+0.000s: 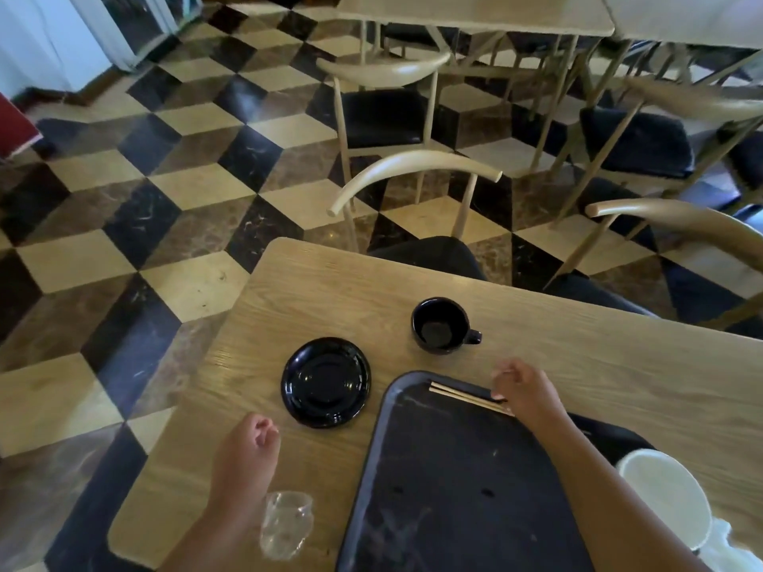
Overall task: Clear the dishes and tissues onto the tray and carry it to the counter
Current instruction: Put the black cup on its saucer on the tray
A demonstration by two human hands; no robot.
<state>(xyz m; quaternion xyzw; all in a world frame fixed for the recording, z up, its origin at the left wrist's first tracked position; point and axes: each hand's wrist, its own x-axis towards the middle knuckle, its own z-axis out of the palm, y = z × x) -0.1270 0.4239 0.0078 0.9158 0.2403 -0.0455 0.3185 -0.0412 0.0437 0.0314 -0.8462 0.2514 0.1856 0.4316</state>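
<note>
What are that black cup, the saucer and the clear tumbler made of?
Black cup and round black saucer: probably glazed ceramic, given their glossy highlights. Clear tumbler: glass or clear plastic; see-through, which one is unclear.

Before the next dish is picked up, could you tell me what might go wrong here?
1. The clear glass stands right beside the left hand's forearm near the table edge; a sideways sweep could knock it off.
2. The chopsticks lie loose at the tray's far rim under the right hand and may roll when carried.
3. The white bowl sits partly out of view, so it could be bumped or forgotten.
</note>
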